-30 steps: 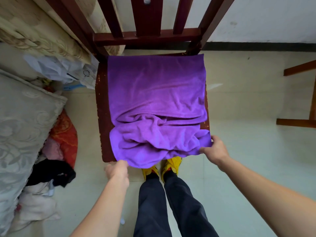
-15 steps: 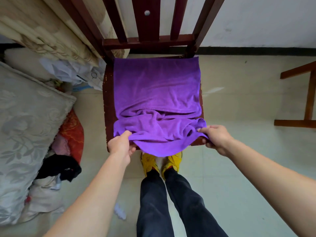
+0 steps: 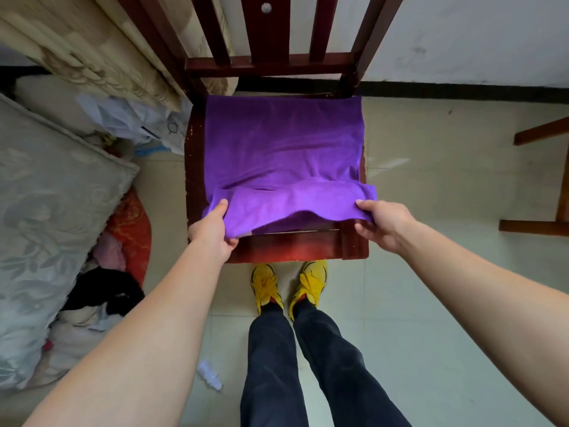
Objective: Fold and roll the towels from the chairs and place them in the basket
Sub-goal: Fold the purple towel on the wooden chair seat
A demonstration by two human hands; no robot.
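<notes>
Over the chair seat point(image 3: 292, 248), my left hand point(image 3: 215, 229) and right hand point(image 3: 381, 224) pinch the purple towel point(image 3: 283, 149), hem now lifted; folding starts.

Pretty clearly a lived-in room at home. I'm standing at a dark red wooden chair point(image 3: 292, 249) on a pale tiled floor point(image 3: 431, 272), with a patterned beige curtain point(image 3: 92, 57) hanging on the left. There's a big grey floral cushion point(image 3: 46, 211) below it and a heap of clothes point(image 3: 104, 291) dumped alongside. Plain white wall point(image 3: 462, 35), black skirting strip point(image 3: 462, 89), second wooden chair point(image 3: 535, 227) off right.
</notes>
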